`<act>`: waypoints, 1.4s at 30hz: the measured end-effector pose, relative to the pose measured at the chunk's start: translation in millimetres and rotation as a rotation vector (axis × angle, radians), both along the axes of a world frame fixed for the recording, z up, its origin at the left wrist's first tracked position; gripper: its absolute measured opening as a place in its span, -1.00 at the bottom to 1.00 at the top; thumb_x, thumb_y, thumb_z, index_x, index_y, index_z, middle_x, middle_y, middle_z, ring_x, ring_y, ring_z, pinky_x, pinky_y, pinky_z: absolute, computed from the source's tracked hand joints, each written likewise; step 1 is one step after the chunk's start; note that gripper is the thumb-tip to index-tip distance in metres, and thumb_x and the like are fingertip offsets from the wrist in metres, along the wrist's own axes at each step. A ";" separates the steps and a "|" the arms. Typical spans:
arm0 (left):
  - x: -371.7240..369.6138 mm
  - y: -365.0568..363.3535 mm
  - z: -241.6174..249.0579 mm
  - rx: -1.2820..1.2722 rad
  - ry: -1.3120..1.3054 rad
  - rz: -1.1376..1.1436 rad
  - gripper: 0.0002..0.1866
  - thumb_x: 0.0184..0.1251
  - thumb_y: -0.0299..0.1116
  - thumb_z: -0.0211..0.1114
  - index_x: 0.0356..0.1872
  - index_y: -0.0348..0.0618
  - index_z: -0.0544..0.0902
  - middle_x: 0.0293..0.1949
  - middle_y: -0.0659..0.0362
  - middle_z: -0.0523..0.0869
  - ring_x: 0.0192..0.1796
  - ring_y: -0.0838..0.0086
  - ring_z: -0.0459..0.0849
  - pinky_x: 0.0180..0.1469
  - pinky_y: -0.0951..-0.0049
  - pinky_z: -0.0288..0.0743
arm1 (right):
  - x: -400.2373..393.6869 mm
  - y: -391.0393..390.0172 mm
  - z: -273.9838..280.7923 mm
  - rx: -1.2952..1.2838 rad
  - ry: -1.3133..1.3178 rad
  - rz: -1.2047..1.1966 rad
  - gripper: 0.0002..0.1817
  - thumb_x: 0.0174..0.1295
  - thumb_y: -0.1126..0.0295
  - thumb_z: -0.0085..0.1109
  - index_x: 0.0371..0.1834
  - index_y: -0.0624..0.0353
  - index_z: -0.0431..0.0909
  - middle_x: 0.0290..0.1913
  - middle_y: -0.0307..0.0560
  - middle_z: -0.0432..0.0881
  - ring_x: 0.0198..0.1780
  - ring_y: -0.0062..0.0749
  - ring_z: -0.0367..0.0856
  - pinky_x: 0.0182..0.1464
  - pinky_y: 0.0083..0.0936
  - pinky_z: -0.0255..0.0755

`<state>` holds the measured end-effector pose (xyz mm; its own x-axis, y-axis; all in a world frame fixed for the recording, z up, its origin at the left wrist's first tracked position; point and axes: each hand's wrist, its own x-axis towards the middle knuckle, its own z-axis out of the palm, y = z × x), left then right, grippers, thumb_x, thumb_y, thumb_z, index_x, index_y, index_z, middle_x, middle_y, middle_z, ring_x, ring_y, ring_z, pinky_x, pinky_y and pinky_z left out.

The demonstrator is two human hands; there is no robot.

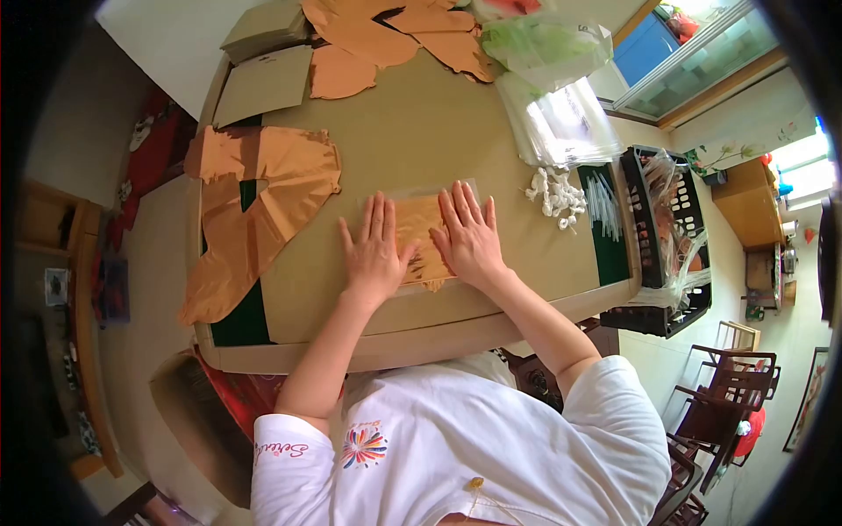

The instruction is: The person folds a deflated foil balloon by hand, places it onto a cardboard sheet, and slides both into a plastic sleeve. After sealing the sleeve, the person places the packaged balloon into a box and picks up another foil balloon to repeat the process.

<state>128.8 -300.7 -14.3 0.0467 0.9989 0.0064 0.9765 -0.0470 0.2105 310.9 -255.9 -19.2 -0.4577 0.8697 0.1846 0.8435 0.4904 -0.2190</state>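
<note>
My left hand (377,250) lies flat with its fingers stretched out on the left side of a folded orange foil sheet (421,244). My right hand (470,235) presses flat on the sheet's right side, fingers slightly spread. The foil looks to be in or on a clear plastic bag (424,190), whose edge shows beyond the fingertips. A small ragged piece of foil sticks out at the near end. Parts of the bag and foil are hidden beneath both hands.
Flat orange foil shapes lie at the table's left (272,197) and far end (364,35). Grey-brown cards (263,88) are stacked far left. Clear bags (570,123), white string bundles (556,195) and thin clear sticks (602,206) lie right. A black crate (647,219) stands beyond the table's right edge.
</note>
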 end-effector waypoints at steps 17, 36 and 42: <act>22.4 13.2 -11.3 0.261 -0.267 -0.186 -0.40 0.39 -0.24 0.10 0.37 -0.32 0.25 0.46 -0.05 0.16 0.52 0.11 0.05 0.49 -0.07 -0.12 | 4.4 4.8 -6.2 0.037 0.022 0.022 -0.37 0.40 0.08 -0.12 0.47 0.11 0.13 0.51 0.04 0.10 0.55 -0.15 -0.04 0.48 0.12 -0.24; 12.1 7.0 -4.3 0.100 -0.071 -0.053 -0.16 0.34 0.09 0.12 0.47 -0.21 0.06 0.50 0.01 0.07 0.55 0.22 -0.01 0.46 -0.23 -0.27 | 6.8 3.9 3.7 0.041 0.082 0.092 -0.47 0.33 0.23 -0.07 0.38 0.05 0.31 0.43 -0.02 0.27 0.48 -0.16 0.14 0.45 0.14 -0.09; -12.7 -1.0 -7.9 0.127 0.063 0.039 -0.26 0.39 0.06 0.05 0.43 -0.25 0.18 0.48 0.01 0.14 0.53 0.23 0.05 0.46 -0.22 -0.20 | 7.9 3.3 -2.3 0.086 0.082 0.087 -0.47 0.33 0.23 -0.09 0.37 0.07 0.31 0.43 -0.01 0.27 0.47 -0.15 0.15 0.44 0.15 -0.08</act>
